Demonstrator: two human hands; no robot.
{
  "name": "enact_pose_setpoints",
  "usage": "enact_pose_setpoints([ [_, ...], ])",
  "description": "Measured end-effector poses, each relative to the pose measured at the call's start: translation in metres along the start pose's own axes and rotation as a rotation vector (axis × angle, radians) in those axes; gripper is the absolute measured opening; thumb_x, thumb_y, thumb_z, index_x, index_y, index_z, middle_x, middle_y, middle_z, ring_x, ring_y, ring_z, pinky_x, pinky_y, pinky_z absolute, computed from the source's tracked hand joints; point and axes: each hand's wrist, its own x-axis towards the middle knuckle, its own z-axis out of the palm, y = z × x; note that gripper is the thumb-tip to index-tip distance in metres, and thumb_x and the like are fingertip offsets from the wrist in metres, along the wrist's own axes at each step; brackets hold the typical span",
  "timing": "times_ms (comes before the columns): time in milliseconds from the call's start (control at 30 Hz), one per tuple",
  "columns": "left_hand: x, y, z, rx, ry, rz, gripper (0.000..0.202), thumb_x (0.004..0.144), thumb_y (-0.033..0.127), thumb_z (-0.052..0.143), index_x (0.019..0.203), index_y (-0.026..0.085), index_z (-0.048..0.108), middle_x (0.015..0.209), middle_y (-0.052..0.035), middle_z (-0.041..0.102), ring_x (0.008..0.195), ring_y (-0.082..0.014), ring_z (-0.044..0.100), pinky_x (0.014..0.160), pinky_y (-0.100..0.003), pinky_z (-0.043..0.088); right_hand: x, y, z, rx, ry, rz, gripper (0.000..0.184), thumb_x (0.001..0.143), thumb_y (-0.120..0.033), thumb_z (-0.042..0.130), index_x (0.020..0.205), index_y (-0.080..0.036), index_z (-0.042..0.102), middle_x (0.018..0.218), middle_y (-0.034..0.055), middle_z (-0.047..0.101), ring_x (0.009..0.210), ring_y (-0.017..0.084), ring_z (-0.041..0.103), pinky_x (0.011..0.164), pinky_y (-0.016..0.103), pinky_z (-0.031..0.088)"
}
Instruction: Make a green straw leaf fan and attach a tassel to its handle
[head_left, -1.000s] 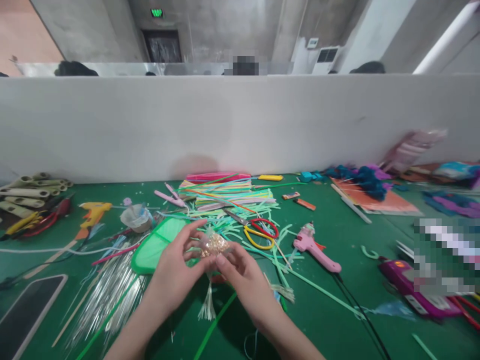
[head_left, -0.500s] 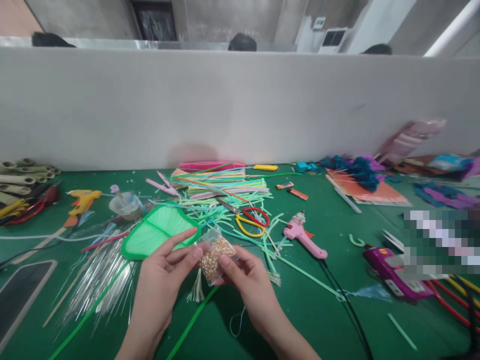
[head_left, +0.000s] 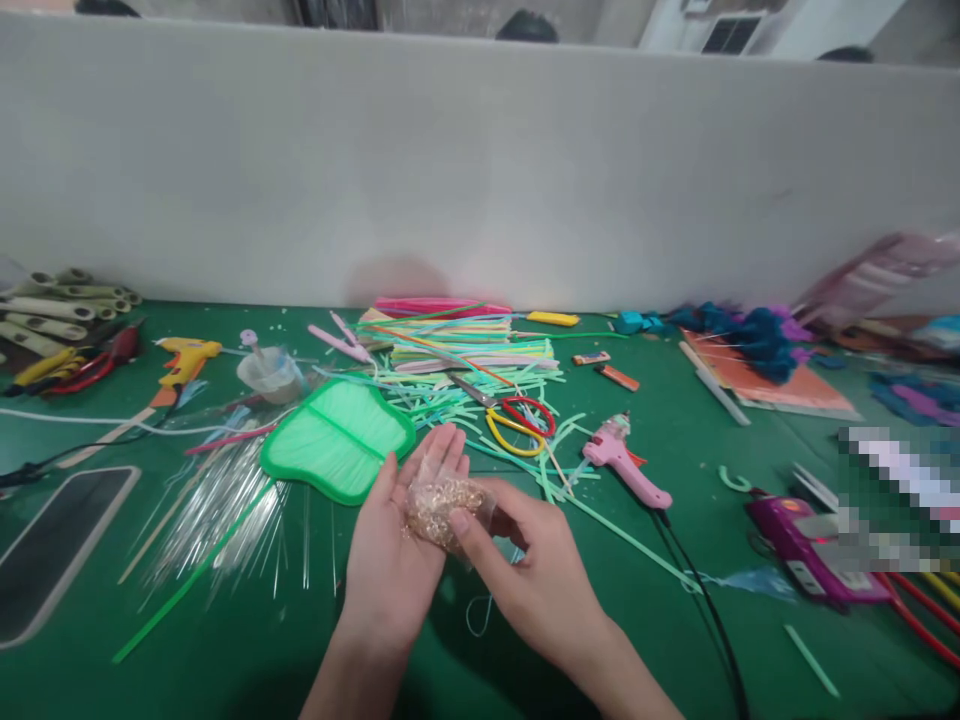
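Observation:
A small clear plastic bag with tiny gold-coloured metal pieces inside is in my right hand, pinched between thumb and fingers. It tilts over the palm of my left hand, which faces up with its fingers stretched out. Bag and palm touch, and a few gold pieces seem to lie on the palm at the bag's left edge. Just left of my hands rests a green leaf-shaped fan with a long thin stem. Below the bag, a thin light-blue loop of cord lies on the table.
Scissors with red and yellow handles lie beyond my hands among cut pastel strips. A pink glue gun is to the right, a yellow glue gun to the left. A phone lies near left; a white partition stands behind.
My left hand has let go of the bag and turned palm up beneath it. The right hand still grips the bag, now tipped. My view has dipped and turned slightly left.

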Motion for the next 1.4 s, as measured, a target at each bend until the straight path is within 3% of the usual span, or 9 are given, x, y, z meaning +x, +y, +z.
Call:
enact_pose_setpoints([
  [267, -0.012, 0.004, -0.001, 0.058, 0.009, 0.071, 0.049, 0.106, 0.034, 0.029, 0.13, 0.011, 0.065, 0.134, -0.0146, 0.068, 0.127, -0.0228, 0.063, 0.104, -0.036, 0.055, -0.008, 0.015, 0.012, 0.315, 0.067, 0.185, 0.023, 0.095, -0.042, 0.061, 0.099, -0.021, 0.071, 0.08, 0.0022, 0.067, 0.068, 0.015, 0.06, 0.062, 0.026, 0.051],
  [500, -0.011, 0.003, -0.005, 0.095, -0.001, 0.16, 0.048, 0.105, 0.042, 0.033, 0.12, 0.016, 0.07, 0.134, -0.0109, 0.069, 0.126, -0.0223, 0.064, 0.107, -0.036, 0.052, -0.018, 0.018, 0.02, 0.468, 0.074, 0.241, 0.02, 0.092, -0.04, 0.067, 0.096, -0.021, 0.069, 0.076, 0.0004, 0.065, 0.065, 0.012, 0.06, 0.062, 0.024, 0.052],
  [767, -0.003, 0.003, -0.007, 0.139, -0.095, 0.089, 0.057, 0.102, 0.054, 0.036, 0.122, 0.012, 0.068, 0.132, -0.0163, 0.07, 0.123, -0.0242, 0.066, 0.102, -0.035, 0.055, -0.019, 0.017, 0.022, 0.495, 0.036, 0.306, 0.023, 0.088, -0.042, 0.071, 0.093, -0.02, 0.067, 0.076, 0.0006, 0.067, 0.063, 0.012, 0.063, 0.062, 0.025, 0.055],
  [867, 0.001, 0.004, -0.007, 0.1, -0.067, 0.036, 0.055, 0.105, 0.048, 0.031, 0.129, 0.011, 0.063, 0.133, -0.0161, 0.069, 0.124, -0.0228, 0.066, 0.103, -0.035, 0.055, -0.018, 0.019, 0.023, 0.558, 0.069, 0.378, 0.029, 0.084, -0.047, 0.074, 0.093, -0.02, 0.066, 0.072, -0.0004, 0.066, 0.06, 0.013, 0.062, 0.06, 0.026, 0.056],
  [1033, 0.008, 0.003, -0.01, 0.007, -0.085, -0.022, 0.055, 0.107, 0.038, 0.021, 0.141, 0.01, 0.054, 0.136, -0.0154, 0.067, 0.125, -0.0222, 0.064, 0.103, -0.037, 0.055, -0.018, 0.022, 0.024, 0.618, 0.178, 0.422, 0.038, 0.078, -0.049, 0.079, 0.101, -0.022, 0.067, 0.085, 0.0004, 0.066, 0.067, 0.013, 0.062, 0.06, 0.025, 0.057],
  [1133, 0.009, 0.004, -0.009, 0.015, -0.081, 0.013, 0.056, 0.107, 0.04, 0.021, 0.145, 0.012, 0.051, 0.136, -0.0145, 0.067, 0.127, -0.0216, 0.063, 0.104, -0.037, 0.054, -0.018, 0.025, 0.022, 0.687, 0.156, 0.427, 0.034, 0.079, -0.046, 0.08, 0.097, -0.021, 0.066, 0.084, 0.0, 0.065, 0.07, 0.013, 0.062, 0.062, 0.024, 0.057],
  [1267, 0.007, 0.01, -0.008, -0.01, -0.052, 0.031, 0.056, 0.107, 0.035, 0.015, 0.15, 0.015, 0.045, 0.134, -0.0121, 0.069, 0.126, -0.018, 0.064, 0.104, -0.033, 0.054, -0.019, 0.028, 0.02, 0.939, 0.048, 0.465, 0.031, 0.081, -0.04, 0.079, 0.097, -0.021, 0.061, 0.093, 0.0017, 0.066, 0.077, 0.015, 0.065, 0.068, 0.028, 0.058],
  [1400, 0.006, 0.012, -0.009, -0.091, 0.059, 0.13, 0.052, 0.109, 0.031, 0.016, 0.148, 0.017, 0.048, 0.124, -0.008, 0.075, 0.115, -0.0134, 0.07, 0.097, -0.025, 0.057, -0.02, 0.029, 0.021, 1.001, -0.022, 0.458, 0.038, 0.075, -0.032, 0.084, 0.098, -0.022, 0.055, 0.089, 0.0002, 0.066, 0.075, 0.015, 0.068, 0.072, 0.032, 0.059],
])
